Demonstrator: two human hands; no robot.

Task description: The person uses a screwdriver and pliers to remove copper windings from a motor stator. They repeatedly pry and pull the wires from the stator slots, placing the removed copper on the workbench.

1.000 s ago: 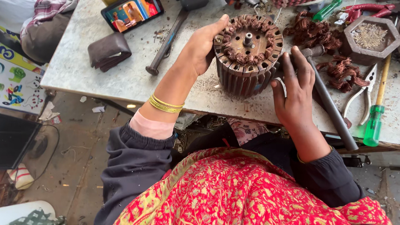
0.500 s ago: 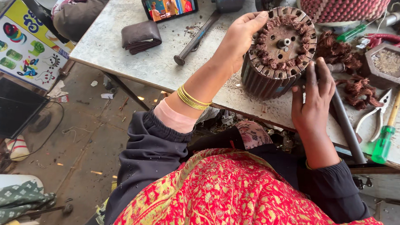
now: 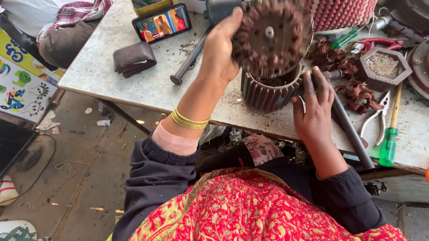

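Left hand: I am pressing my left hand [image 3: 220, 52] against the left side of the motor core [image 3: 272, 56], fingers curled over its upper rim, gripping it and tipping it up on its edge.
Right hand: I am steadying the lower right side of the core with my right hand [image 3: 314, 107], fingers spread against its ribbed wall; whether they are closing round it I cannot tell.
Motor core: it is tilting, its round face with copper windings turning toward me, its ribbed base touching the table [image 3: 130, 89] near the front edge, about midway along.
Wrist: gold bangles [image 3: 190, 120] are sitting on my left forearm, just above a pink cuff and a dark sleeve.
Black rod: a long dark rod [image 3: 349, 132] is lying just beside my right hand, running out to the front edge of the table.
Copper wire: loose coils of copper wire [image 3: 358, 92] are lying to the right of the core, near the rod.
Tray: a six-sided tray [image 3: 385, 69] of small bits is sitting beyond the wire, toward the right end.
Tools: pliers [image 3: 377, 120] and a green-handled screwdriver [image 3: 389, 141] are lying side by side near the front right edge.
Hammer: a hammer [image 3: 190, 62] is lying to the left of my left hand, its handle pointing toward the front edge.
Left end: a brown wallet [image 3: 133, 59] and a phone [image 3: 162, 22] with a lit screen are lying well apart from the core, toward the table's left corner.
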